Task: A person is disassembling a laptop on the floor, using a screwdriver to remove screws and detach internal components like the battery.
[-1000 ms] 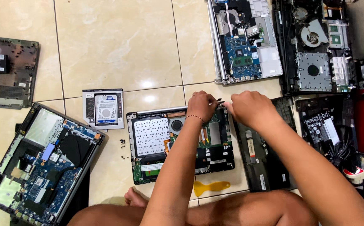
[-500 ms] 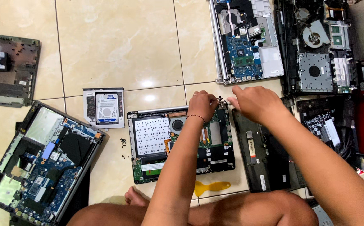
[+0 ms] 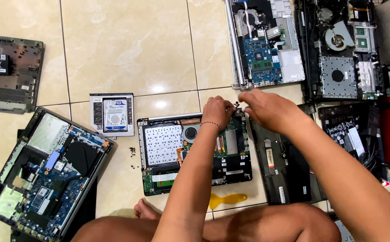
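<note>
While the person sat on the pale tiled floor (image 3: 127,49), both hands met at the far right corner of the small opened laptop base with a grey keyboard backing and round fan (image 3: 195,152). Its long axis ran left to right, its hinge edge pointing away from the person. The left hand (image 3: 217,112) had its fingers curled together, and the right hand (image 3: 266,109) pinched a tiny dark part (image 3: 237,106) between its fingertips; what the part was I could not tell. Inside the base sat a green circuit board, the fan and a black battery. A silver drive caddy (image 3: 112,114) held a blue-labelled hard disk. A yellow plastic pry tool (image 3: 227,199) lay just beside the base's near edge.
</note>
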